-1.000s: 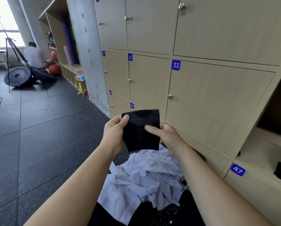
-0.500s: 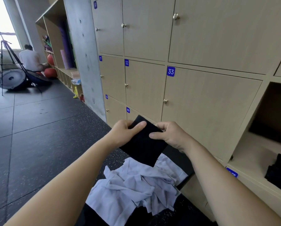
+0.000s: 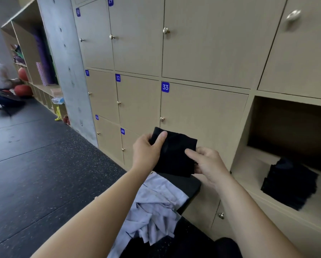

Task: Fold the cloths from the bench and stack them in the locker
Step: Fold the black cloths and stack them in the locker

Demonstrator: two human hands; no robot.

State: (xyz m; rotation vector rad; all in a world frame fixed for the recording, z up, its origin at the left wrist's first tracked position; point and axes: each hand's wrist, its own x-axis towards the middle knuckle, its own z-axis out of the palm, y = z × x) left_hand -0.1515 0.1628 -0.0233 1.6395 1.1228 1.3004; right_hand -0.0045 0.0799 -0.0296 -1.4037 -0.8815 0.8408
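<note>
Step now: the fold looks done, and the cloth is ready to go to the locker. This is my guess from how small and flat it is.

Black cloth (image 3: 174, 155): it is folded into a small square and held up in the air, over the bench and in front of the closed locker doors.

Left hand (image 3: 146, 151): it pinches the top left corner of the black cloth, with the thumb on the front.

Right hand (image 3: 208, 162): it grips the right edge of the same cloth, thumb on the front and the other fingers behind. Both hands are closed on the cloth, one on each side.

Open locker (image 3: 252, 164): it is to the right, with no door in the way. Its floor has bare space on the left side.

Black stack (image 3: 289, 185): folded black cloths already sit inside the open locker, toward the right.

Bench (image 3: 191, 183): it is dark and sits just under the hands.

Pale blue cloths (image 3: 154, 207): they lie in a messy heap on the bench, not folded yet.

Next move: carry the folded cloth to the right and lay it flat on top of the black stack. Keep it pinched so it does not fall open.

After that: pick one pale blue cloth from the heap. Much of the job is still left.
</note>
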